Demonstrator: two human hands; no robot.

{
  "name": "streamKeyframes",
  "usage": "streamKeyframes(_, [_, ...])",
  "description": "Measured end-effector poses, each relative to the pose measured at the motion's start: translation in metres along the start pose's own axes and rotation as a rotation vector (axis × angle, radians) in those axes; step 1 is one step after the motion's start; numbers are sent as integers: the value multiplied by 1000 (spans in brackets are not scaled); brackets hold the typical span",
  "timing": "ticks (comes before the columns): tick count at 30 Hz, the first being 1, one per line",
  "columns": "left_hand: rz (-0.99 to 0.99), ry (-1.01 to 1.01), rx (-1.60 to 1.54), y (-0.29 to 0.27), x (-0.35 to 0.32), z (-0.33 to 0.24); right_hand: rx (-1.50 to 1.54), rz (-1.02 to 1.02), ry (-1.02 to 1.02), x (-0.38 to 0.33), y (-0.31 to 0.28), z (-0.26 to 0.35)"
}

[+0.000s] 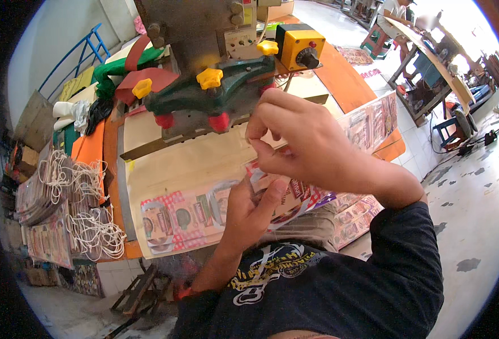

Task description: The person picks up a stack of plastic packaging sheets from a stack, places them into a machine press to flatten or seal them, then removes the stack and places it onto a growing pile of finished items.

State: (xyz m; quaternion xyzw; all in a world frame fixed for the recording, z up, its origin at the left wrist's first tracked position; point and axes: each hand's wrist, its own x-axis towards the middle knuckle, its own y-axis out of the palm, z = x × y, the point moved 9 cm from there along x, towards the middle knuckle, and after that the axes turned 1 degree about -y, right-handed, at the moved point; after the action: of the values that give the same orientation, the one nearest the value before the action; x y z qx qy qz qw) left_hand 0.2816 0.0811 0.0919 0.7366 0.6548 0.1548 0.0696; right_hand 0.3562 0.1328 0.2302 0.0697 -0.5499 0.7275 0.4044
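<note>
My left hand [248, 216] is closed on the near edge of a printed plastic sheet [294, 195] in red, white and brown, with its thumb on top. Just above it, my right hand [303, 138] is pinched, fingertips close to the sheet's upper corner; whatever lies between them is hidden. Another printed plastic sheet [184, 217] with a red checked border lies flat on the cream work surface [176, 169] to the left. Beyond my hands stands a press with a dark green arm [187, 99], yellow star knobs [210, 78] and red feet [219, 121].
A metal bar [153, 149] crosses the work surface under the press. A yellow control box [301, 48] sits at the far right of the press. Bundled printed bags with white cords [68, 186] hang at the left. More printed sheets [374, 124] lie right. A person [395, 11] sits far right.
</note>
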Motion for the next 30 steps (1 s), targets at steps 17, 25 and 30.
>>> streamKeyframes(17, [-42, 208, 527, -1, 1, -1, -344, 383, -478, -17, -17, 25])
streamKeyframes(25, [-45, 172, 385, 9, 7, -11, -297, 374, -298, -24, -37, 18])
streamKeyframes(30, [-52, 152, 370, 10, 10, -14, -48, 323, -122, -25, -45, -13])
